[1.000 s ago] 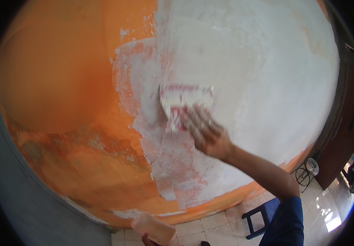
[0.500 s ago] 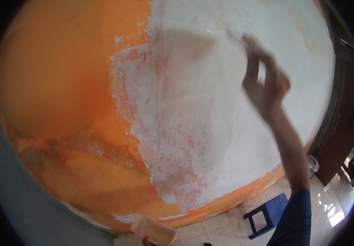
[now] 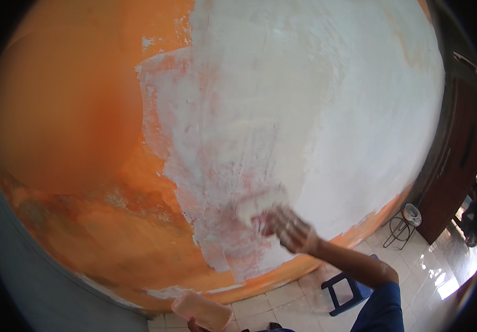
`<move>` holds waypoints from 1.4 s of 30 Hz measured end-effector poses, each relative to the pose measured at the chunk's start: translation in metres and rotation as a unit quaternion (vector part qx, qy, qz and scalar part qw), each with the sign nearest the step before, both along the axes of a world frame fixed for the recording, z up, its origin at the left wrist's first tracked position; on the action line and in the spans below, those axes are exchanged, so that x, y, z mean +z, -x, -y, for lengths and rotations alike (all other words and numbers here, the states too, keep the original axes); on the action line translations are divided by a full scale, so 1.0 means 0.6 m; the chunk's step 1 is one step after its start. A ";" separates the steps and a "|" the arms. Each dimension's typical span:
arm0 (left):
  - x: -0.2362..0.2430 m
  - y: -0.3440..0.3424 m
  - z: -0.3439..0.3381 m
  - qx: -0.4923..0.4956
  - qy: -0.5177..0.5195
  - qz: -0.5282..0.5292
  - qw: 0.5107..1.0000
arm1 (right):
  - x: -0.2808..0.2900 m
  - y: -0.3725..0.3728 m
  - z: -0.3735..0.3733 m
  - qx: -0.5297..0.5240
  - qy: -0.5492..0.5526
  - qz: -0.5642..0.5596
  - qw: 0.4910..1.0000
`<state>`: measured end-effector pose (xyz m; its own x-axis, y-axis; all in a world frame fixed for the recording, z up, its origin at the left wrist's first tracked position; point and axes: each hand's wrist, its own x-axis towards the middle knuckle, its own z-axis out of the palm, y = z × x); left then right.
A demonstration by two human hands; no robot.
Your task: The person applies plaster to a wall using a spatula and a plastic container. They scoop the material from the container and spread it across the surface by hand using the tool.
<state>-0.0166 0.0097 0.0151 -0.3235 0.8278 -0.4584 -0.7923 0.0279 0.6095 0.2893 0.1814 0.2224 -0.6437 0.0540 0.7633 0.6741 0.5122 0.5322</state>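
Note:
My right hand, smeared with white, is closed on a wide scraper coated in white and red, held against the wall low in its white-coated part and blurred by motion. The white coat meets orange paint at a ragged edge, with pinkish patches showing through. My left hand, mostly cut off at the lower edge, holds a pale pink tray with some cream-coloured substance in it.
A blue plastic stool stands on the tiled floor, beside my right arm. At right are a metal stand with a round container, a dark brown door and dark objects. A grey wall meets the orange one at left.
My right hand and scraper rose up and rightward half a second ago and have come back down, lower than a second ago. The tray stays near the bottom.

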 end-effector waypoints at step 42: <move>-0.011 0.012 -0.018 0.039 -0.003 0.006 0.999 | 0.558 0.071 -0.087 -0.134 -0.206 -0.149 0.958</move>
<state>-0.0237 0.0203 0.0083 -0.3824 0.8026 -0.4578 -0.7988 -0.0381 0.6004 0.2465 0.2338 0.5571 -0.3988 -0.1590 0.9031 0.9054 0.0882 0.4154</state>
